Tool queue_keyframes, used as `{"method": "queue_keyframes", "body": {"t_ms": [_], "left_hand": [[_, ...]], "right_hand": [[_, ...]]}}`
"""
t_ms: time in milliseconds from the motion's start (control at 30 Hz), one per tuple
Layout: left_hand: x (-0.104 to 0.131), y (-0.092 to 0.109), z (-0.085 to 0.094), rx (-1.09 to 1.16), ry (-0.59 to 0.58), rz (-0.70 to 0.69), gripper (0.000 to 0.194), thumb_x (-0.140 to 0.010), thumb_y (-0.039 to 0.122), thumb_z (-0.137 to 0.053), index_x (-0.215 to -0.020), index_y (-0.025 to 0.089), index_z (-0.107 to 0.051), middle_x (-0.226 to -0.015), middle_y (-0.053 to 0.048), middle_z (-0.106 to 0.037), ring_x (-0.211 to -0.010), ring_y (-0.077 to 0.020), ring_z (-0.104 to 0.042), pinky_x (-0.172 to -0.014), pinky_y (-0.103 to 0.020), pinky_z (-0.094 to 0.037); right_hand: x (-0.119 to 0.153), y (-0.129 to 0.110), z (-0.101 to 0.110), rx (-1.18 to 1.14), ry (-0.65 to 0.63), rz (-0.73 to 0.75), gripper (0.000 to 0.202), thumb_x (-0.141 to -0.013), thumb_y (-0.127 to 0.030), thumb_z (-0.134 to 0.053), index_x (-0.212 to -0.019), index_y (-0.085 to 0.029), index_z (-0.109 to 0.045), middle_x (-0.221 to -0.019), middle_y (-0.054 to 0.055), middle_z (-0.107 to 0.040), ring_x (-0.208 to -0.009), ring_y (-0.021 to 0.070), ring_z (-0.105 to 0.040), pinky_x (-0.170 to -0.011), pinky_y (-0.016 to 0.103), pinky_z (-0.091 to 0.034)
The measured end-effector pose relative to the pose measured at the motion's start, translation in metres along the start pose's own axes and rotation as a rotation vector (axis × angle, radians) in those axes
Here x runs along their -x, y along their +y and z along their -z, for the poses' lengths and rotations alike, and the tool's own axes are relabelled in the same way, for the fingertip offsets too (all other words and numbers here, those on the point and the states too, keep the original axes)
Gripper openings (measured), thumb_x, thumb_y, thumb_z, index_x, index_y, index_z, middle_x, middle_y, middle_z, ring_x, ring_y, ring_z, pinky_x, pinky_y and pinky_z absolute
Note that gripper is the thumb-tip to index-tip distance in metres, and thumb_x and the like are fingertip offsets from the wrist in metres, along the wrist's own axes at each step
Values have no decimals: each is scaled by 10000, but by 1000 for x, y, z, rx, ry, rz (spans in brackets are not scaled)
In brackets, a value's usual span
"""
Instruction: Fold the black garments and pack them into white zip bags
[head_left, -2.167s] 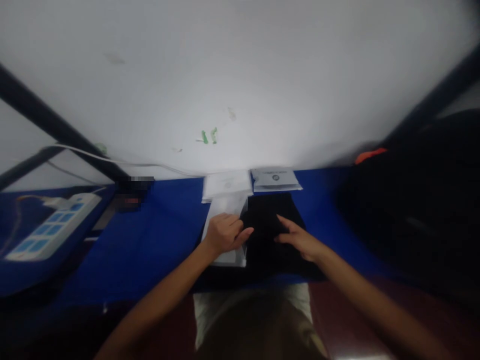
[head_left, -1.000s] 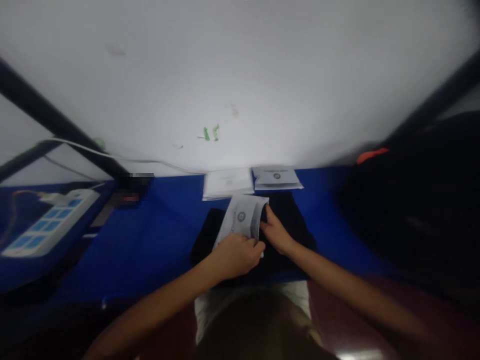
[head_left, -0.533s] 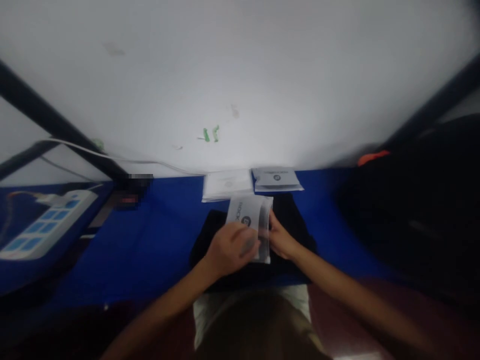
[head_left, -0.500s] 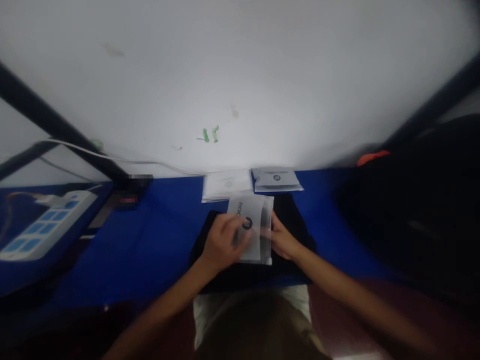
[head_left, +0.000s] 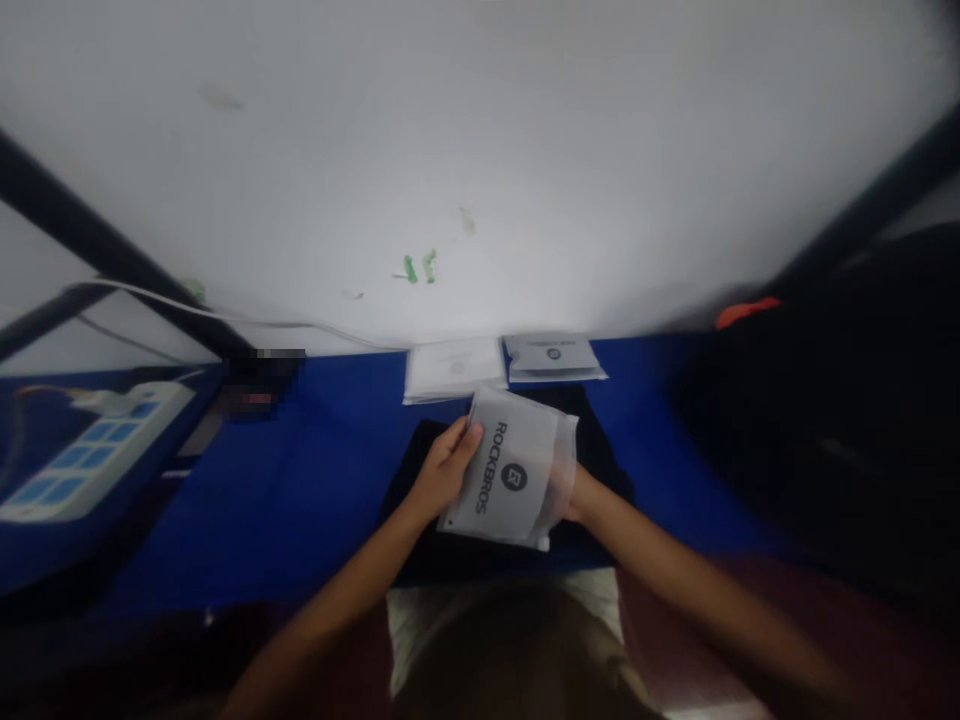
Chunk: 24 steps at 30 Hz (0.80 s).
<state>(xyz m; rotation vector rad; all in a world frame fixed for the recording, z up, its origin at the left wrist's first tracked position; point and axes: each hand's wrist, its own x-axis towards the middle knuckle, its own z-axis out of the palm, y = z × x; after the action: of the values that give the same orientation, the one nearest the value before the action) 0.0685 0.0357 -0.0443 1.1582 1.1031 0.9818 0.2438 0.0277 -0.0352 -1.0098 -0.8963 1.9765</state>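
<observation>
My left hand point(head_left: 442, 470) pinches the left edge of a frosted plastic zip bag point(head_left: 514, 440), its thumb on top. The bag is printed ROCKBROS beside a round dark logo, with the lettering turned sideways to me. My right hand point(head_left: 564, 488) is at the bag's right end and shows faintly through the clear strip there. Its fingers are hidden, and I cannot tell whether they are inside the bag or behind it. Under both hands lies a folded black cloth point(head_left: 420, 555).
Against the wall, white flat bags point(head_left: 454, 370) lie stacked beside another ROCKBROS bag point(head_left: 555, 357) on the blue table point(head_left: 315, 480). A power strip point(head_left: 101, 450) is at the left, with a white cable along the wall. A large black object point(head_left: 825, 430) fills the right side.
The bag has turned and shifted slightly right and toward me. My left hand has moved from over its face to its left edge, while my right hand reaches further under or into its right end.
</observation>
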Motion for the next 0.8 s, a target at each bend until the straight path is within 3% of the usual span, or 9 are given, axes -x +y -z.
{"method": "queue_keyframes", "body": {"t_ms": [100,200,300,400,567,700,800], "left_hand": [[2,-4,-3,78,-82,104,497,-830,569,-624,-1136,177,-623,-906,-50,-707,-715,-164,-648,-612,-252,-513],[4,-4,-1,161,-195,146,483,-798,480,-709,-1149,158,-634,-1027,-90,-710,-855,-197,-674,-724,-287,-542],[4,-3,3,318,-209,195,439,-780,415,-742,-1113,145,-646,-1019,-105,-717,-861,-205,-688,-765,-330,-564],[6,-6,3,396,-194,231,386,-790,417,-724,-1039,132,-648,-953,-113,-723,-784,-199,-706,-675,-307,-582],[12,-11,-11,255,-356,387,404,-818,503,-651,-831,100,-624,-863,-146,-729,-519,-155,-663,-378,-208,-482],[9,-11,-16,252,-264,350,314,-799,431,-676,-790,133,-576,-699,-56,-700,-383,-86,-556,-294,-151,-366],[6,-10,-14,275,-181,327,275,-796,398,-667,-771,152,-547,-630,1,-649,-355,-65,-508,-286,-144,-327]], "right_hand": [[-2,0,-1,-140,5,-54,407,-682,-539,-703,-956,-238,-702,-853,74,-737,-925,313,-676,-751,446,-560],[-5,1,5,-213,18,-43,416,-671,-593,-668,-923,-263,-685,-902,78,-733,-1010,328,-645,-779,447,-550],[-9,1,13,-264,182,80,397,-703,-618,-625,-921,-287,-642,-971,53,-724,-1082,318,-612,-821,442,-536],[-13,-1,17,-294,295,203,402,-730,-618,-583,-965,-294,-613,-1046,43,-709,-1122,320,-587,-853,452,-520],[-12,-5,9,-377,233,286,463,-767,-581,-527,-1082,-252,-613,-1095,58,-696,-1135,317,-581,-904,456,-495],[-4,-3,10,-282,156,253,371,-796,-514,-554,-1046,-251,-631,-1085,44,-701,-1107,284,-600,-928,436,-478],[9,2,22,-182,194,198,191,-742,-340,-686,-894,-237,-636,-984,20,-712,-1066,228,-622,-969,370,-456]]}}
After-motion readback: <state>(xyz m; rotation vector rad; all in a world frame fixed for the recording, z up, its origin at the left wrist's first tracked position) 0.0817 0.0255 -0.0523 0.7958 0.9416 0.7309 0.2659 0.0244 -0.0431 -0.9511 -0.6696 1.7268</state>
